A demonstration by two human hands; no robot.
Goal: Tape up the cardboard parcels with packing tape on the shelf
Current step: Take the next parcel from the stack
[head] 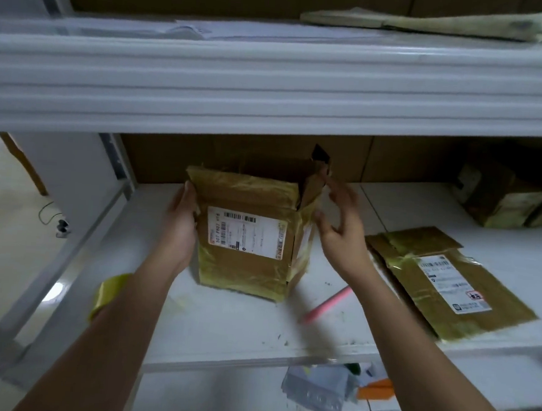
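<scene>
A flat parcel and pink pen lie right; tape sits left. The box stands mid-shelf, left hand gripping its side, right hand spread, blurred, seemingly just clear.

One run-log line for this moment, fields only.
left hand: holds upright parcel | right hand: open beside it | flap: open | tape roll: on shelf
</scene>
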